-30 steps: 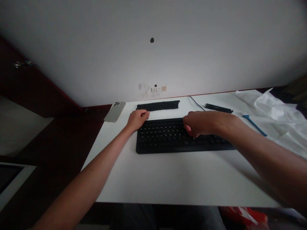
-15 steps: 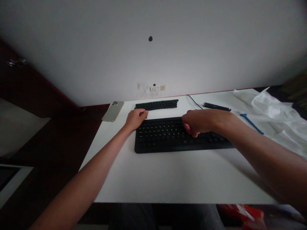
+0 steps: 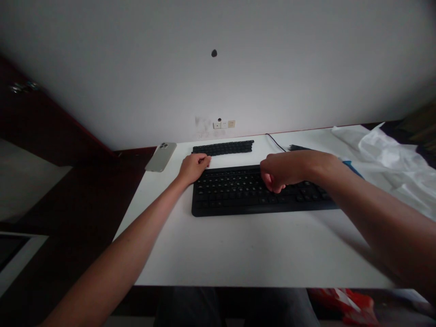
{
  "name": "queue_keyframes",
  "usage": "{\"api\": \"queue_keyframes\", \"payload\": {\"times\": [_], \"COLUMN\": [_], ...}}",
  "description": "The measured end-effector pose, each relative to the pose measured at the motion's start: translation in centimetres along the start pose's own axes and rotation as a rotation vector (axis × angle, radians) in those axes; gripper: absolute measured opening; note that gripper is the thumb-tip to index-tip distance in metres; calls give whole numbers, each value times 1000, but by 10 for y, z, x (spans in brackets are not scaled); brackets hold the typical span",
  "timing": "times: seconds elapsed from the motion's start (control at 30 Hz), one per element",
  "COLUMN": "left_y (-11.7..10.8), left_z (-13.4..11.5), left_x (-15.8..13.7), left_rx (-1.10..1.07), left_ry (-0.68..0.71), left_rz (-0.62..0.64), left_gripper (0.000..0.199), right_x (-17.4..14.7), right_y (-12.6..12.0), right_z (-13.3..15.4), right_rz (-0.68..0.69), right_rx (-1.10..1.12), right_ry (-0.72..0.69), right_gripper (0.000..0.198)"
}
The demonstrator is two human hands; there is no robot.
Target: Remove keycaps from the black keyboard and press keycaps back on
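A black keyboard (image 3: 231, 193) lies on the white table, with small pale marks across its key area. At its far left corner, my left hand (image 3: 194, 168) is closed with curled fingers, holding the edge. My right hand (image 3: 274, 170) is closed over the right-centre keys, fingertips pointing down in a pinch. Whatever lies between those fingertips is hidden. Just behind the keyboard, black keycaps (image 3: 225, 147) stand in close rows. A blue tool (image 3: 353, 168) is partly covered by my right forearm.
A phone (image 3: 161, 157) lies at the table's back left. Crumpled white wrapping (image 3: 381, 152) covers the right side. A black cable (image 3: 275, 142) runs from the back edge, near a dark strip of pieces (image 3: 298, 147). Wall sockets (image 3: 224, 124) are behind.
My right hand has shifted very slightly right, and its forearm now covers more of the blue tool and the dark strip. The left hand stays on the keyboard corner.
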State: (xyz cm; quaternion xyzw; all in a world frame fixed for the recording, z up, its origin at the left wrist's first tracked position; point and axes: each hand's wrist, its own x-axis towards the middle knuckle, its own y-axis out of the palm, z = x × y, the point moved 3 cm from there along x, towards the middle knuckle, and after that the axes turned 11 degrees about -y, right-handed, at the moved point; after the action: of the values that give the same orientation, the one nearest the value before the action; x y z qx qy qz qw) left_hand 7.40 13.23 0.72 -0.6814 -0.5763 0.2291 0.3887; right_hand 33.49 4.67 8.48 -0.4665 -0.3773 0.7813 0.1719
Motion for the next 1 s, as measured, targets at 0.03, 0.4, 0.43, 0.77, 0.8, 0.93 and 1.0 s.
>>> {"api": "queue_keyframes", "payload": {"times": [0.03,0.4,0.43,0.77,0.8,0.93,1.0], "left_y": [0,1,1,1,1,1,1], "left_z": [0,0,0,1,1,1,1], "left_x": [0,-1,-1,0,0,0,0], "left_rx": [-2,-3,-3,6,8,7,2], "left_ry": [0,-2,-3,-7,-6,-13,-16], "left_rz": [-1,-7,-7,-7,-6,-3,-3], "left_gripper": [43,43,43,44,44,43,43], "right_x": [0,2,1,1,1,4,6], "right_y": [0,1,0,0,0,1,1], "right_z": [0,-4,-3,0,0,-1,-1], "right_rz": [15,50,52,16,13,-10,-17], "right_rx": [11,60,58,10,2,-15,-13], "right_ry": [-11,-15,-15,11,21,41,37], "right_gripper": [17,18,18,17,17,19,19]}}
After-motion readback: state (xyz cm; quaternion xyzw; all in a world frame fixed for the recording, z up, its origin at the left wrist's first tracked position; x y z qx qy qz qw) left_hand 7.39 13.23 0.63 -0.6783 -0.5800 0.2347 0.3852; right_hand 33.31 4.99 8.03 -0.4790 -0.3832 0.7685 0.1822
